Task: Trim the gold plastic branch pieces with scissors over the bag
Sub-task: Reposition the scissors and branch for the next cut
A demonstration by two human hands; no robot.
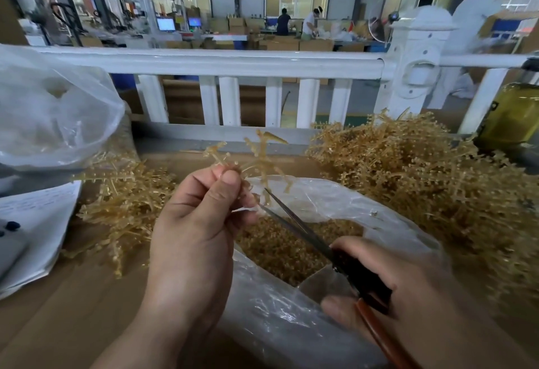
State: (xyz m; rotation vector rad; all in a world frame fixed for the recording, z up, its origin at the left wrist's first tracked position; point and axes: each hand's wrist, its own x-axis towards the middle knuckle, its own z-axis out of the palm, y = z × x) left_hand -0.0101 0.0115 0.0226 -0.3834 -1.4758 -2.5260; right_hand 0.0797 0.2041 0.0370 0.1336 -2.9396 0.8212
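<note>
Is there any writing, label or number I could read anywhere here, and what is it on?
Nothing here can be read.
Faint lines of writing on the white sheet: too blurred to read.
Whatever shows on the computer screens far back: too small to read.

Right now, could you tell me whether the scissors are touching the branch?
Cannot tell. In the head view the open scissors straddle a sprig of the branch pinched by the left hand, but blur hides contact.
</note>
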